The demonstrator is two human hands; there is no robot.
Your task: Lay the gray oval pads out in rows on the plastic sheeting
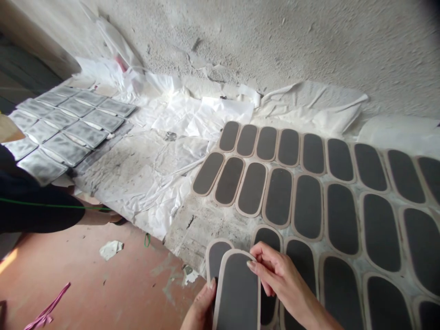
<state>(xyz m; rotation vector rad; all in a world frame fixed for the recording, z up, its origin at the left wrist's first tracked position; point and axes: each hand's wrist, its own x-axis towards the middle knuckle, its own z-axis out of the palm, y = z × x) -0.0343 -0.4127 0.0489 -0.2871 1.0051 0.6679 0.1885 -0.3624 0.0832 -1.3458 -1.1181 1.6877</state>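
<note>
A dark oval pad with a pale rim [237, 293] is held at the bottom centre, above the floor. My left hand [200, 310] grips its left edge from below, thumb on top. My right hand [280, 279] pinches its upper right edge with curled fingers. Just behind it lies another oval pad [216, 257], at the left end of the nearest row. Several more oval pads [309, 201] lie in rows on white plastic sheeting to the right.
Crumpled white plastic sheeting [165, 169] covers the floor by a rough grey wall [275, 41]. Several grey rectangular plates [68, 128] lie in a grid at far left. Another person's dark sleeve [30, 206] reaches in at left. Pink strips [48, 311] lie on the red floor.
</note>
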